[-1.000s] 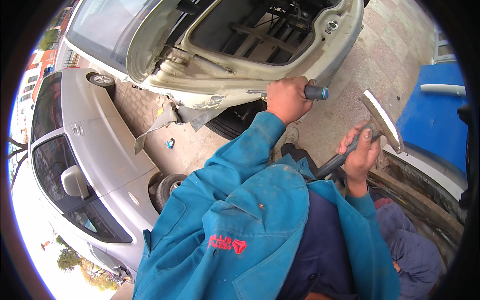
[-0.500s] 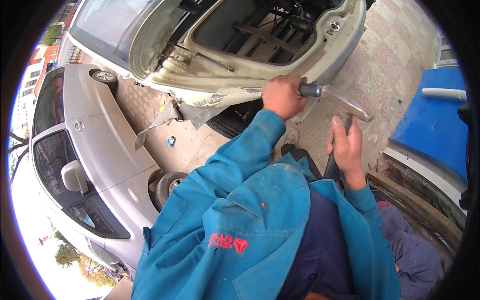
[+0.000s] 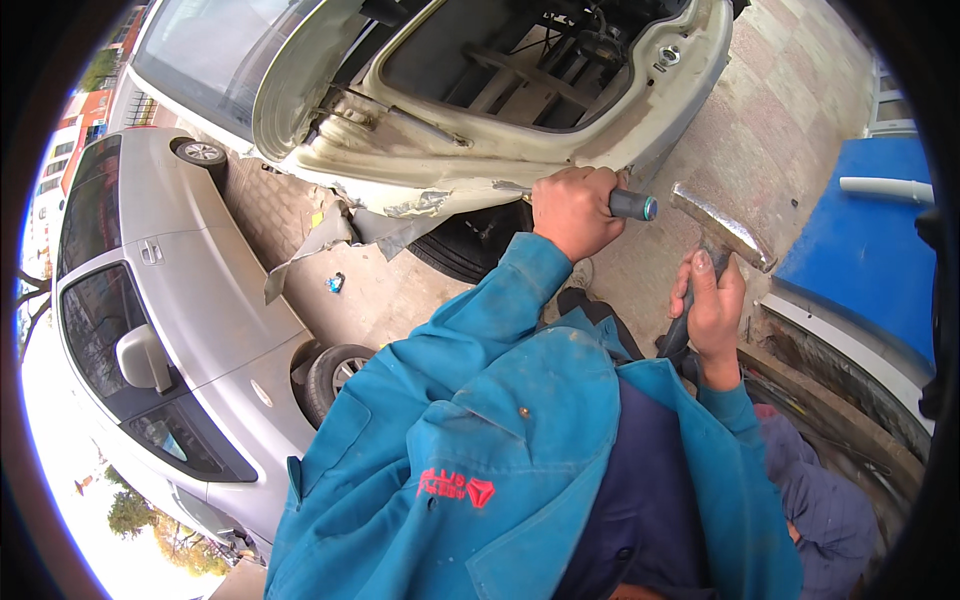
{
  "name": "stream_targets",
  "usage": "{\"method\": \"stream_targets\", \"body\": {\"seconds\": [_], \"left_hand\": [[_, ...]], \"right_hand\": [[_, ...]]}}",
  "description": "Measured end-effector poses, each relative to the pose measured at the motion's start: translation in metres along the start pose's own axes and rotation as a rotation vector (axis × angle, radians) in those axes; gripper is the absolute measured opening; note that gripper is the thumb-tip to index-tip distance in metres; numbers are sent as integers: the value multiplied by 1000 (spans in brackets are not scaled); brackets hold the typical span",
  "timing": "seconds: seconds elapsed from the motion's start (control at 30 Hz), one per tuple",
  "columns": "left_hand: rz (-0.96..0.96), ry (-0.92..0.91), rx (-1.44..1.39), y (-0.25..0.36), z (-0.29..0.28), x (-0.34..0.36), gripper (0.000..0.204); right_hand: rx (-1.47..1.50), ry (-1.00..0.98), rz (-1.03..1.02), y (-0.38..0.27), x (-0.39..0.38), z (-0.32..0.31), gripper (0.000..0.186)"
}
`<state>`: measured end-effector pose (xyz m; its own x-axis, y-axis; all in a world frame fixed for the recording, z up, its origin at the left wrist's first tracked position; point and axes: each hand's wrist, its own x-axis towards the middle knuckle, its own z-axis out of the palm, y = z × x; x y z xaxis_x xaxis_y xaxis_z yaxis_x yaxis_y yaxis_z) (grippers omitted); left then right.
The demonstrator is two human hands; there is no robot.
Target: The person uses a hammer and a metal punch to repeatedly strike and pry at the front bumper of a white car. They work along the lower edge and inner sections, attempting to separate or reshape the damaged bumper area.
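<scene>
My left hand is closed around a chisel-like tool with a dark, cylindrical handle and a blue-ringed end. Its metal shaft reaches left to the torn, dented lower edge of a cream car body. My right hand grips the dark handle of a hammer. The steel hammer head hangs to the right of the tool's end, apart from it. The car's rear opening shows a dark interior with metal framework, and a black tyre sits below the damaged edge.
A silver van stands at left on paving. A blue panel with a white pipe lies at right, above a channel of long metal pieces. A small blue scrap lies on the ground.
The hammer swung left to the tool's end about half a second ago and is now drawn back right and down. My left hand has shifted slightly right and down since then.
</scene>
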<state>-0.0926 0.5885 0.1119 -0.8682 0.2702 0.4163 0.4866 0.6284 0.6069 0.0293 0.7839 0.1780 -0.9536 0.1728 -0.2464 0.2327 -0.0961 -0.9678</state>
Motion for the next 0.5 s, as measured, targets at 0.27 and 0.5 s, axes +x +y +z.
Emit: {"method": "stream_targets", "body": {"seconds": [0.27, 0.5], "left_hand": [[-27, 67, 19, -3, 3, 5, 21], [-34, 101, -13, -2, -2, 9, 26]], "right_hand": [[84, 33, -41, 7, -13, 6, 33], [-159, -105, -93, -10, -5, 10, 38]]}}
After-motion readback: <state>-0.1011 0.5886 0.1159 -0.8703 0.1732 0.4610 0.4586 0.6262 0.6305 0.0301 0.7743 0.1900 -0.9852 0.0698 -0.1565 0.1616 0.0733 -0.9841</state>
